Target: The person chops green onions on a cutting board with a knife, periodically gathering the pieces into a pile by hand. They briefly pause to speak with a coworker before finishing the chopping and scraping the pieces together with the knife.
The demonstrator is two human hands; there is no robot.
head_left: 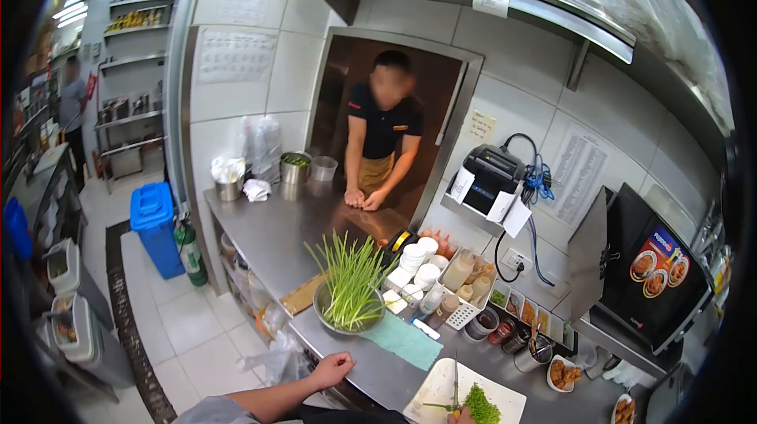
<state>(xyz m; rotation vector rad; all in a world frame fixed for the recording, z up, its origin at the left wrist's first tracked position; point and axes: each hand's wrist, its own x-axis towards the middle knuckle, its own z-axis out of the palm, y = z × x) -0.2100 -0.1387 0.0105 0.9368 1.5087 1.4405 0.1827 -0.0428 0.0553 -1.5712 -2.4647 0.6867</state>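
My left hand (333,370) is curled closed beside the steel counter's front edge, below the bowl; nothing can be made out in it. At the bottom of the view, my right hand (460,417) is partly cut off by the frame, by the handle end of a knife (455,381). The knife lies over a white cutting board (428,389), with a few green stalks near it. Just right of the blade is a pile of chopped green onion (481,406). A metal bowl (369,329) of long green onions (347,282) stands on the counter, left of a green cloth (406,340).
Across the counter (272,215) a person (382,124) leans with hands together. White baskets (467,314), sauce containers (498,332) and a fried food bowl (562,374) line the right side. A printer (493,172) hangs on the wall; a blue bin (156,227) stands left.
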